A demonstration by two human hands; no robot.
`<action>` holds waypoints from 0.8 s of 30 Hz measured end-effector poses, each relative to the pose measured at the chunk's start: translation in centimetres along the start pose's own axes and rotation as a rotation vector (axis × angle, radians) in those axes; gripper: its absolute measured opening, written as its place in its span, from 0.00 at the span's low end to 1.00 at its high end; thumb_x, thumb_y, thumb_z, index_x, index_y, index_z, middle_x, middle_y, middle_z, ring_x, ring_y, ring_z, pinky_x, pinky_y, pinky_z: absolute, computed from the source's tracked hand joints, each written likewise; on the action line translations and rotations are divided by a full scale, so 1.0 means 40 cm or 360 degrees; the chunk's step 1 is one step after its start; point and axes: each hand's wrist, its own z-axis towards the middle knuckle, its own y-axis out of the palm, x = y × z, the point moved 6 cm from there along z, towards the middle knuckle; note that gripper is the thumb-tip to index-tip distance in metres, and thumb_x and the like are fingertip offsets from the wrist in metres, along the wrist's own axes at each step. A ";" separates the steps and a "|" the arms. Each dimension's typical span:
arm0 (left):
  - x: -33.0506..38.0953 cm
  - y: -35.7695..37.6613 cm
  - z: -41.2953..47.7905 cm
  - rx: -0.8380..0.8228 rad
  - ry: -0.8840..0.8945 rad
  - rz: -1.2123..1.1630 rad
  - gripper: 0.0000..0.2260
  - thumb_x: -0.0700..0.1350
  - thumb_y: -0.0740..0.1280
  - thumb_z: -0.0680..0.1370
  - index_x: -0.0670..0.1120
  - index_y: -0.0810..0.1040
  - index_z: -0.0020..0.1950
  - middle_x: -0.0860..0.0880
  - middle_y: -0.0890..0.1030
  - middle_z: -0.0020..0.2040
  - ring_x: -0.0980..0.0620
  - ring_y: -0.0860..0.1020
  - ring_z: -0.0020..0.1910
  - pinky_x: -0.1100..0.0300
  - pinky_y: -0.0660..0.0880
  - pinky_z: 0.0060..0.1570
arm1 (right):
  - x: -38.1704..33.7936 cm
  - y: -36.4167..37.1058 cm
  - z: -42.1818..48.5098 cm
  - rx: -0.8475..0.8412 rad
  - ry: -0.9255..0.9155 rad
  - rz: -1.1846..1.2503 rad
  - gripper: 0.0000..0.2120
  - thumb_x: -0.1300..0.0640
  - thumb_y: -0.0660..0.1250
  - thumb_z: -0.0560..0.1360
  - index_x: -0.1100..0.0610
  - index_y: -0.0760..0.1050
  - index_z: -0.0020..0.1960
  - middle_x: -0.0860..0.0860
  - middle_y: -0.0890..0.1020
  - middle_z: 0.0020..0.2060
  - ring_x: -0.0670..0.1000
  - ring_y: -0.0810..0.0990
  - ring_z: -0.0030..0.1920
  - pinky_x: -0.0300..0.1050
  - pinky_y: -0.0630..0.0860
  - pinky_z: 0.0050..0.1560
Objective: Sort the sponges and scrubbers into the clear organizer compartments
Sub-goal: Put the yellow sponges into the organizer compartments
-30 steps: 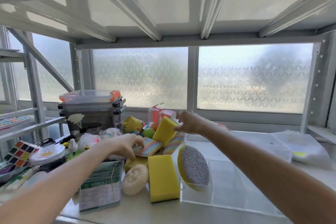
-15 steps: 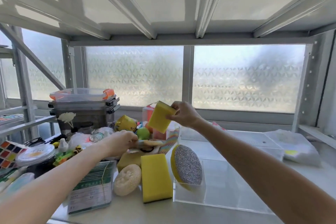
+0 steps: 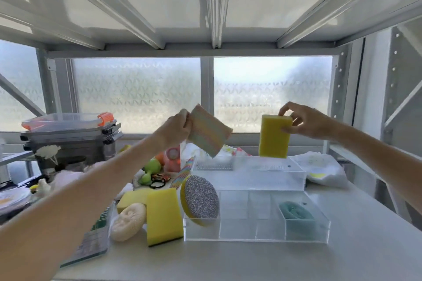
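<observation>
My left hand (image 3: 177,129) holds a pastel striped sponge (image 3: 209,131) up in the air, above the pile. High over the back of the clear organizer (image 3: 257,234), my right hand (image 3: 302,122) grips a yellow sponge (image 3: 274,136) by its top. A round silver scrubber with a yellow back (image 3: 199,199) leans in the organizer's left compartment. A teal scrubber (image 3: 295,211) lies in the right compartment. Left of the organizer a yellow sponge (image 3: 163,215) stands on end beside a beige loofah pad (image 3: 127,221) and another yellow sponge (image 3: 132,198).
A second clear box (image 3: 250,174) sits behind the organizer. Toys, a green figure (image 3: 149,170) and a striped sponge (image 3: 183,172) clutter the left. Stacked grey bins (image 3: 70,138) stand at the back left, a glass box (image 3: 96,237) at front left, a white cloth (image 3: 319,169) at right.
Both hands rose from the pile. The left hand took up the striped sponge. The right hand carried the yellow sponge rightward over the organizer. The view shifted right.
</observation>
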 end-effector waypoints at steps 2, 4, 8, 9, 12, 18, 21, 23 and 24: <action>0.029 0.093 0.003 -0.0146 -0.0015 0.0033 0.08 0.41 0.54 0.82 0.39 0.70 0.52 0.46 0.75 0.38 0.51 0.72 0.33 0.61 0.67 0.30 | 0.044 0.012 -0.019 -0.0054 0.0027 0.0012 0.13 0.58 0.72 0.72 0.49 0.73 0.53 0.57 0.81 0.44 0.56 0.82 0.44 0.49 0.77 0.46; 0.035 0.169 0.002 -0.0290 -0.0063 0.0122 0.10 0.40 0.53 0.82 0.37 0.71 0.56 0.42 0.77 0.44 0.48 0.74 0.38 0.61 0.72 0.36 | 0.065 0.042 -0.024 -0.0074 0.0027 0.0075 0.13 0.59 0.71 0.73 0.48 0.74 0.55 0.57 0.80 0.44 0.55 0.80 0.42 0.48 0.77 0.46; 0.041 0.215 0.011 -0.0368 -0.0130 -0.0041 0.15 0.37 0.53 0.82 0.38 0.70 0.66 0.40 0.79 0.54 0.49 0.76 0.45 0.63 0.74 0.41 | 0.047 0.128 0.001 -0.0072 -0.0019 0.0033 0.17 0.60 0.65 0.76 0.52 0.74 0.64 0.57 0.80 0.50 0.55 0.79 0.47 0.47 0.76 0.49; 0.043 0.216 0.015 -0.0406 -0.0140 -0.0103 0.16 0.37 0.54 0.81 0.39 0.68 0.69 0.39 0.78 0.58 0.46 0.77 0.50 0.60 0.75 0.47 | 0.033 0.157 0.006 -0.0162 -0.0011 -0.0018 0.19 0.60 0.64 0.77 0.51 0.72 0.68 0.57 0.79 0.52 0.55 0.79 0.50 0.48 0.76 0.52; 0.019 0.201 0.020 -0.0484 -0.0227 -0.0062 0.27 0.41 0.60 0.80 0.42 0.54 0.77 0.38 0.72 0.69 0.42 0.73 0.65 0.50 0.70 0.65 | -0.003 0.238 0.007 -0.0500 0.0006 -0.0384 0.28 0.58 0.63 0.77 0.49 0.61 0.75 0.56 0.77 0.62 0.55 0.76 0.60 0.48 0.72 0.61; -0.125 0.000 -0.073 -0.0500 -0.0361 0.0384 0.24 0.46 0.67 0.76 0.39 0.69 0.69 0.41 0.80 0.57 0.49 0.79 0.48 0.57 0.75 0.47 | -0.244 0.224 0.032 0.0103 -0.0516 -0.0202 0.18 0.56 0.69 0.72 0.53 0.74 0.61 0.53 0.78 0.57 0.54 0.79 0.55 0.50 0.74 0.58; -0.161 -0.027 -0.219 -0.0954 -0.0385 0.0486 0.23 0.55 0.68 0.74 0.44 0.74 0.66 0.47 0.78 0.61 0.51 0.77 0.56 0.57 0.74 0.54 | -0.409 0.317 0.059 -0.0116 -0.0750 -0.0179 0.13 0.54 0.71 0.71 0.55 0.78 0.54 0.53 0.82 0.52 0.51 0.79 0.50 0.49 0.76 0.55; -0.164 -0.002 -0.317 -0.1178 -0.0468 0.0564 0.33 0.65 0.67 0.70 0.50 0.70 0.71 0.52 0.72 0.69 0.52 0.71 0.66 0.54 0.69 0.66 | -0.477 0.416 0.075 -0.0442 -0.0687 -0.0279 0.15 0.54 0.72 0.71 0.58 0.79 0.54 0.53 0.83 0.51 0.53 0.79 0.51 0.48 0.76 0.54; -0.162 0.013 -0.353 -0.1231 -0.0505 0.0580 0.38 0.68 0.67 0.67 0.53 0.66 0.73 0.54 0.68 0.73 0.52 0.68 0.70 0.52 0.66 0.69 | -0.496 0.466 0.080 -0.0607 -0.0631 -0.0371 0.15 0.54 0.73 0.70 0.60 0.78 0.54 0.53 0.83 0.49 0.54 0.79 0.49 0.47 0.77 0.50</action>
